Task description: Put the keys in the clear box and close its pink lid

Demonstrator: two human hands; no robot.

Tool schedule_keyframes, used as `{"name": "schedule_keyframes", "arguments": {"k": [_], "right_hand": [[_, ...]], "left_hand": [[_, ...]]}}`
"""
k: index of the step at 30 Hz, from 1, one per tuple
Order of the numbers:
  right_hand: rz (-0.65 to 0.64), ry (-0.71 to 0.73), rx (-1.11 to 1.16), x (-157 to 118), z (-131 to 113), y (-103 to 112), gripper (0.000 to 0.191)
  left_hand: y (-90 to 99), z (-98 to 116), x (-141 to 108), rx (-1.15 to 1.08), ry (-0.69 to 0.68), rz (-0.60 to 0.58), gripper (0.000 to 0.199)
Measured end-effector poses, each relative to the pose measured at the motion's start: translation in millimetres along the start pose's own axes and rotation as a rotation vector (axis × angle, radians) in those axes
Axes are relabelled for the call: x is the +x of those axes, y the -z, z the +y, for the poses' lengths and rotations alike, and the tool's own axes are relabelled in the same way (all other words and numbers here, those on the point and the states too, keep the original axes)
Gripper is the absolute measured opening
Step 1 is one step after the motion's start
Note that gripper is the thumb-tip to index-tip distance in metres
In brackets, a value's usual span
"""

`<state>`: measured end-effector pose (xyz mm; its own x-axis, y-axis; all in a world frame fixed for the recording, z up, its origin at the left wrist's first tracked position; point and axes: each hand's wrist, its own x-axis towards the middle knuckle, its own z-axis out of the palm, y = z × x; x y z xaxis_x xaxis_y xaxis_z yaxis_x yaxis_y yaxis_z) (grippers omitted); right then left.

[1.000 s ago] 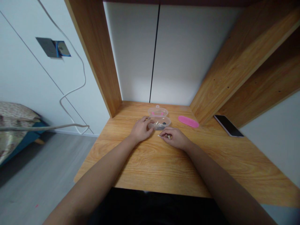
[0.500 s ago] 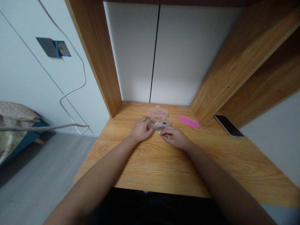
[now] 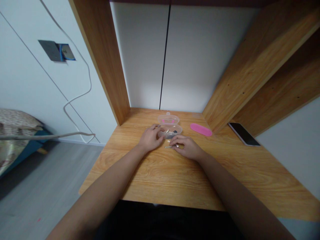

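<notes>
An open clear plastic case (image 3: 178, 128) lies on the wooden desk, with small metallic and dark items inside and its lid (image 3: 175, 118) tipped back behind it. My left hand (image 3: 150, 137) grips the case's left end, thumb at the near side and fingers at the back. Just in front of the case, my right hand (image 3: 186, 146) pinches small shiny metal pieces (image 3: 168, 147) between thumb and fingers, close above the desk. Their exact shape is too small to tell.
A pink oval piece (image 3: 201, 129) lies right of the case. Farther right a dark-screened phone (image 3: 243, 134) rests by the wooden upright (image 3: 240, 83). A wooden side panel (image 3: 100, 60) stands at the left, and a white cable (image 3: 89, 76) hangs beyond it.
The metal pieces in my right hand have turned, and a thin one now points left from the fingertips. My left hand and the case have stayed in place.
</notes>
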<state>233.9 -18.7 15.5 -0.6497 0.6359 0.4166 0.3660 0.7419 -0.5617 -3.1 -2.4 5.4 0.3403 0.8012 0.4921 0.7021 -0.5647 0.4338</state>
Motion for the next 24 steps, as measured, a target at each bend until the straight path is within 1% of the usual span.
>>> {"name": "schedule_keyframes", "arguments": {"k": [5, 12, 24], "right_hand": [[0.0, 0.003, -0.01, 0, 3, -1, 0.015], [-0.016, 0.017, -0.043, -2, 12, -2, 0.024], [0.059, 0.064, -0.041, 0, 11, -3, 0.018]], "left_hand": [[0.7, 0, 0, -0.009, 0.005, 0.001, 0.029], [0.5, 0, 0, -0.013, 0.0, -0.001, 0.028], [0.1, 0, 0, -0.01, -0.01, -0.002, 0.028]]}}
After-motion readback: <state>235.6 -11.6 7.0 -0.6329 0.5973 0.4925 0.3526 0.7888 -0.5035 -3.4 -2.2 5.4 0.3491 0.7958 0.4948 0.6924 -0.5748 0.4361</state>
